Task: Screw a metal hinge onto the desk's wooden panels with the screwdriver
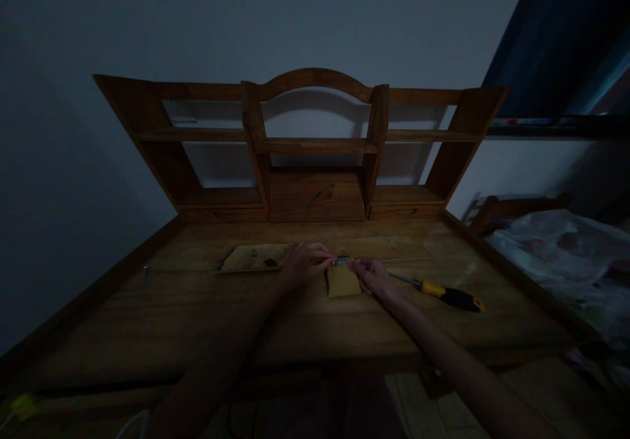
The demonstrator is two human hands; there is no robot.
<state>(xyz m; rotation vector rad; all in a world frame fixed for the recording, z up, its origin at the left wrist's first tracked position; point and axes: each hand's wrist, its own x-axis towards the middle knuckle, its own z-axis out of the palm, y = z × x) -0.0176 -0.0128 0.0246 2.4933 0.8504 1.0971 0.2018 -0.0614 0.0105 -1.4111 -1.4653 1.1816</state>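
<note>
A: And the metal piece (340, 261) sits at the wood block's (344, 283) far edge! The grip?

B: Left hand (311, 262) pinching the metal, right hand (377, 278) clasping the block's side. Good form means block steady, pressure even!

The left hand (309, 262) and right hand (376, 277) are bare, with slender fingers. The left forearm (246, 337), toward seven o'clock, and right forearm (450, 350), toward five, are uncovered, widening from the wrists; shadow dims the left one's detail.
</note>
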